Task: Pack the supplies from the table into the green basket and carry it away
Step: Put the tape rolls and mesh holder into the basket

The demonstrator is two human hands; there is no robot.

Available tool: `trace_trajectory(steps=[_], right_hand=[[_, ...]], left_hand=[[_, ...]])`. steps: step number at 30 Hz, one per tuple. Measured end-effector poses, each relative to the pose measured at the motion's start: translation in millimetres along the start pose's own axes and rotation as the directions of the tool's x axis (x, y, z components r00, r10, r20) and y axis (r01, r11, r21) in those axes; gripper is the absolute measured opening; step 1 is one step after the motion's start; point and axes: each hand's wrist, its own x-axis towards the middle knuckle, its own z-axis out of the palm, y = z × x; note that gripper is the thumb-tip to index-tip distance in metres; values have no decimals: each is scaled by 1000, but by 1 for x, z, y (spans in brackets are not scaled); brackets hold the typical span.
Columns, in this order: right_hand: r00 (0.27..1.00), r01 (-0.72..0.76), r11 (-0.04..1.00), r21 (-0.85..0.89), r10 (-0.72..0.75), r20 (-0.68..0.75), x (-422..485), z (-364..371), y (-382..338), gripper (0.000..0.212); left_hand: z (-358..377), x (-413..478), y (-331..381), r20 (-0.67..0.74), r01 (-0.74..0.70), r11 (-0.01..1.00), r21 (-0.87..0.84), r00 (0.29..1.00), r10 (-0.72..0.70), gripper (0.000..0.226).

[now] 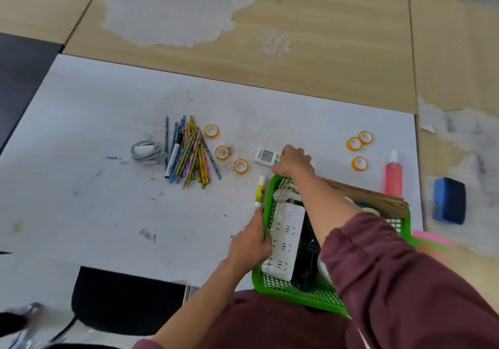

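Observation:
The green basket [297,292] sits at the table's near edge, holding a white power strip [285,240], a black item and brown cardboard [375,200]. My left hand [249,243] grips the basket's left rim. My right hand [293,161] reaches over the basket's far rim with fingers curled around the end of a white remote [264,155]. A glue stick [260,190] lies beside the basket. A pile of colored pencils [191,150], a black marker [172,157], a grey coiled cable [147,151] and several orange tape rolls [222,152] lie on the white sheet.
A red glue bottle [393,176] stands right of the basket, and a blue eraser block [449,200] lies farther right. A black chair [127,300] stands at the near left. The wooden table [310,52] stretches beyond the white sheet.

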Motion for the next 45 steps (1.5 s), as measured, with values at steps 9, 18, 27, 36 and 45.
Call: trace_trajectory(steps=[9, 18, 27, 36, 45], right_hand=[[982, -8, 990, -140, -19, -189, 28, 9, 9, 47], [526, 746, 666, -22, -609, -593, -46, -20, 39, 60], [607, 794, 599, 100, -790, -88, -155, -39, 157, 38], [646, 756, 647, 95, -762, 50, -189, 20, 274, 54], [501, 835, 476, -278, -865, 22, -193, 55, 310, 48]], left_hand=[[1, -2, 10, -8, 72, 997, -9, 997, -72, 51], [16, -5, 20, -182, 151, 988, 14, 972, -146, 57], [88, -57, 78, -560, 366, 926, 94, 788, -255, 70], [154, -101, 81, -492, 212, 972, -99, 839, -233, 22], [170, -109, 82, -546, 193, 954, -230, 786, -291, 36]])
